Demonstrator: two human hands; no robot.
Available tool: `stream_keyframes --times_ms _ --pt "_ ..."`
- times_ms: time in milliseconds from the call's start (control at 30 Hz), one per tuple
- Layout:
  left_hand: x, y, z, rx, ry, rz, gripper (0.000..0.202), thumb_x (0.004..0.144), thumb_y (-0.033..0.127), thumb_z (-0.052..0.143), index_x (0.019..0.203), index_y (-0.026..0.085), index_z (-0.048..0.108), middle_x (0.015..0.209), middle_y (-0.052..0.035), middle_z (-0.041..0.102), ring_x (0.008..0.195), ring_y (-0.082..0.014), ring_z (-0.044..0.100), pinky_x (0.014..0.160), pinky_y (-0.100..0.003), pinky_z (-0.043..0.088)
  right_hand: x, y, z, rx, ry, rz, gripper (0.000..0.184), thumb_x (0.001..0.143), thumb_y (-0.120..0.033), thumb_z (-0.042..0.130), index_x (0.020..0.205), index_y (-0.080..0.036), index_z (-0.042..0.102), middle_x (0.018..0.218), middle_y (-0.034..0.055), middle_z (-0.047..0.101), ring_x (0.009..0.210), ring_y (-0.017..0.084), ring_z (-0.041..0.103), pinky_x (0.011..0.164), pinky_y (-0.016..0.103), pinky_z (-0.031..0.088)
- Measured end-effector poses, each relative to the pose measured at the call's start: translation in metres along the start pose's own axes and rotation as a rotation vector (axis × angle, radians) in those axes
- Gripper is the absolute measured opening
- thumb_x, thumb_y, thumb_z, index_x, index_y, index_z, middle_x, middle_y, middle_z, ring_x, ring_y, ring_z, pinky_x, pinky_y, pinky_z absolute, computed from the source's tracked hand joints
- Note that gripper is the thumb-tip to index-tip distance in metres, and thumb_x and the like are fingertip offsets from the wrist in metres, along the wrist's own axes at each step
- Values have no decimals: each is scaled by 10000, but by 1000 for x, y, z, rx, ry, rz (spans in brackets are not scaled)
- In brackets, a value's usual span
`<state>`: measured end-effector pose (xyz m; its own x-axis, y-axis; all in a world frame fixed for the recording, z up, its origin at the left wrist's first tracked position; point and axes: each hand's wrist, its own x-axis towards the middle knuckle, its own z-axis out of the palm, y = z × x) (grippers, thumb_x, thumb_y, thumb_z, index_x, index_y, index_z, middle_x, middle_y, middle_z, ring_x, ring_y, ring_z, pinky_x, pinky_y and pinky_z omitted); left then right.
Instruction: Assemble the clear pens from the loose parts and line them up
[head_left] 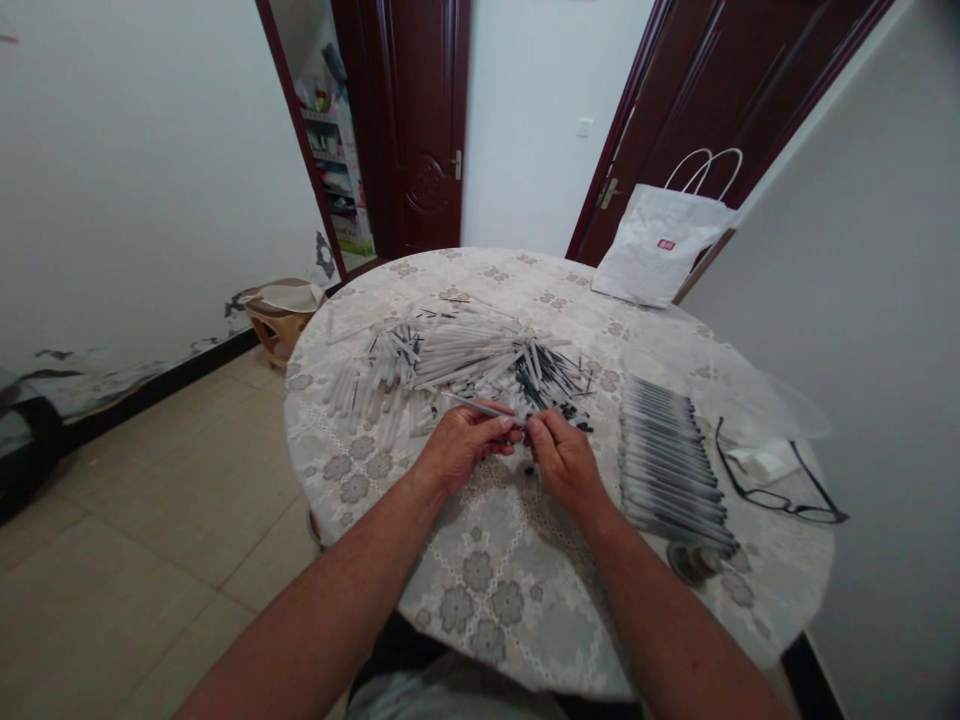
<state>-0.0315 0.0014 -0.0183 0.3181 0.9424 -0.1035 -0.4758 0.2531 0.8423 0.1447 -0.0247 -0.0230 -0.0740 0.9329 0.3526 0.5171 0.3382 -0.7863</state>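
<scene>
A thin pen (pixel 478 406) is held crosswise between my two hands over the near side of the round table. My left hand (pixel 461 445) is closed around its barrel, with the tip pointing up and to the left. My right hand (pixel 564 458) pinches the pen's right end; what sits between those fingertips is mostly covered. Just beyond my hands lies a loose heap of white pen barrels (pixel 469 350). Dark pen parts (pixel 544 375) are gathered at the heap's right side. A small black piece (pixel 529 470) is on the cloth below my fingers.
Right of my forearm, finished-looking pens (pixel 671 460) lie in a neat row. Near them are a small round jar (pixel 694 562), black-framed glasses (pixel 784 505) and clear plastic (pixel 780 400). A white paper bag (pixel 660 245) stands at the back right. A stool (pixel 281 325) is left of the table.
</scene>
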Motion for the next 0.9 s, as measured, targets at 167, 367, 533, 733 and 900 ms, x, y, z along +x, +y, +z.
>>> stream_keyframes --times_ms 167,367,533,733,900 --pt "1 -1 -1 10 -3 -5 336 704 270 883 962 119 730 843 -96 767 756 -195 738 663 -294 605 -1 5 1 69 20 31 411 1061 -449 375 830 -213 619 715 4 633 657 156 580 628 276 416" --pt "1 0 -2 16 22 14 351 697 292 891 961 121 734 854 -87 763 729 -171 720 648 -277 596 -1 4 1 74 56 -12 188 959 -383 595 1053 -221 612 864 6 681 728 163 614 679 272 456" --pt "2 -3 -2 37 -1 6 335 708 292 882 958 124 734 840 -88 760 749 -187 729 658 -290 596 -1 4 1 95 -44 22 412 1048 -432 417 743 -214 589 673 -1 609 621 148 560 599 272 402" --pt "2 -2 -3 24 27 24 344 704 297 878 965 125 734 847 -80 756 720 -175 714 633 -287 588 -4 5 1 113 72 -3 214 984 -409 557 1061 -217 611 851 9 664 727 165 595 660 276 441" --pt "1 -3 -2 63 16 25 341 705 308 876 956 120 742 803 -71 745 708 -174 711 628 -281 581 -3 3 1 51 12 11 256 1025 -404 478 891 -223 601 712 -20 593 645 154 543 627 281 402"
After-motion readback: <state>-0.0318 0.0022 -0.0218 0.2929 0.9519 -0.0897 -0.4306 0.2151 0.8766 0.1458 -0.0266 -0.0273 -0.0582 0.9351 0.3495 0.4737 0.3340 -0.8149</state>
